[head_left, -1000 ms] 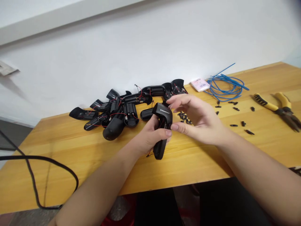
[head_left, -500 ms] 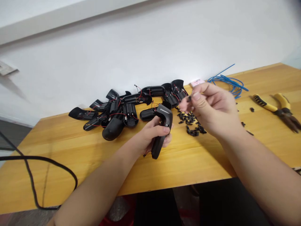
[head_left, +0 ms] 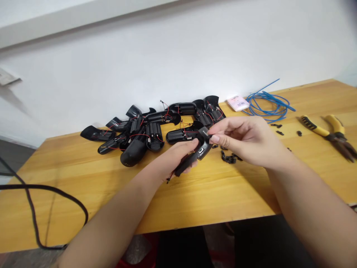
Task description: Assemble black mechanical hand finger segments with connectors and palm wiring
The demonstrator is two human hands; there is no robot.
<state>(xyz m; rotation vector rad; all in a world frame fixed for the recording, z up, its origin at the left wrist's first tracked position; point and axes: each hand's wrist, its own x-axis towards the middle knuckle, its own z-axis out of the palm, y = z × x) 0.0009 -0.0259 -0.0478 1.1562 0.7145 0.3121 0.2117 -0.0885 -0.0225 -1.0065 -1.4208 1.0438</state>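
Accordingly, items are recorded left to right. A black power cord (head_left: 33, 201) loops across the left end of the wooden workbench (head_left: 83, 219). Opened black plastic housings (head_left: 139, 130) with red wires are heaped toward the back, apparently keeping the front of the bench free for handling. The left hand (head_left: 174, 158) is curled closed around a black angled housing (head_left: 193, 156), held tilted just above the bench, evidently to steady it. The right hand (head_left: 240, 139) is partly closed, its thumb and fingertips (head_left: 213, 139) pinched on the housing's upper end; whether a small part lies between them cannot be told. Small black clips (head_left: 228, 158) lie just beside, within easy reach. Farther right are a pink packet (head_left: 238, 103), a blue wire coil (head_left: 267, 106) and yellow-handled pliers (head_left: 326, 130).
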